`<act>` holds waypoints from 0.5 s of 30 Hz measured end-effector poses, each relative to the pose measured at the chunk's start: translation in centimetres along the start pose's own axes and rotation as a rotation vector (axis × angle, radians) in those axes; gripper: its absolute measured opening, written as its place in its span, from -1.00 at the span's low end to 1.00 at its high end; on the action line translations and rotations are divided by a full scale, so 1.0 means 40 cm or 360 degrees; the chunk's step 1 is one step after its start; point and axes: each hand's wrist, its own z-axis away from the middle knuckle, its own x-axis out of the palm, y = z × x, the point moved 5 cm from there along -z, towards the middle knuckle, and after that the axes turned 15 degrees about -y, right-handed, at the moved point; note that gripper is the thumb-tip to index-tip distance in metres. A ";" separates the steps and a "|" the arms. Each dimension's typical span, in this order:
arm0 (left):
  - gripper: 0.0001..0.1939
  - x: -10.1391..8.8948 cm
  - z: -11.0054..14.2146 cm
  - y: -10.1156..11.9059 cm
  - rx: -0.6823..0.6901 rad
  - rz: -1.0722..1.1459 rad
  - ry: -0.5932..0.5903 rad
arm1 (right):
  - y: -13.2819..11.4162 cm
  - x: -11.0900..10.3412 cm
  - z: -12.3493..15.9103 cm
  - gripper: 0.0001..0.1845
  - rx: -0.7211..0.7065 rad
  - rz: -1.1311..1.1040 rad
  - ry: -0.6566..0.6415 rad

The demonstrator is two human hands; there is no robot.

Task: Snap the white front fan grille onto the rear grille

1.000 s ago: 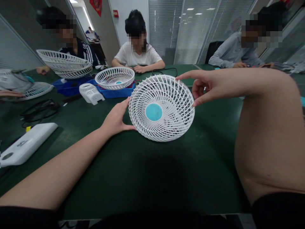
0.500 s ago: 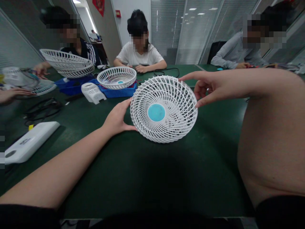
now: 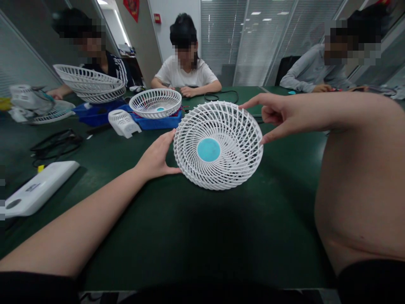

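Note:
Between my two hands, a round white fan grille with a light-blue centre disc is held tilted up, its face toward me. My left hand grips its left rim, thumb at the lower edge; the other fingers go partly out of sight behind it. At the upper right rim, my right hand holds the grille between a stretched index finger and the thumb, with the remaining fingers curled. Whether the grille's lower edge touches the green table is hard to see.
Beyond the grille, another fan grille rests on a blue bin, beside a white fan motor cover. Stacked grilles stand farther left. Leftward lie a black cable and a white fan base. Several people sit around the table.
The grille and my hands stay almost still. At the far left, a person's hand has left the table, and the white fan assembly there has shifted slightly.

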 end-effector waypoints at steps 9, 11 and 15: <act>0.27 -0.001 -0.003 0.002 -0.0071 -0.0004 -0.0080 | 0.015 0.005 -0.011 0.06 -0.0127 -0.0003 -0.0031; 0.27 -0.001 -0.003 0.001 -0.0076 0.0007 -0.0079 | 0.012 0.006 -0.013 0.06 -0.0132 -0.0006 -0.0022; 0.27 -0.001 -0.004 0.001 -0.0070 0.0018 -0.0087 | 0.007 0.009 -0.015 0.05 -0.0136 -0.0044 -0.0049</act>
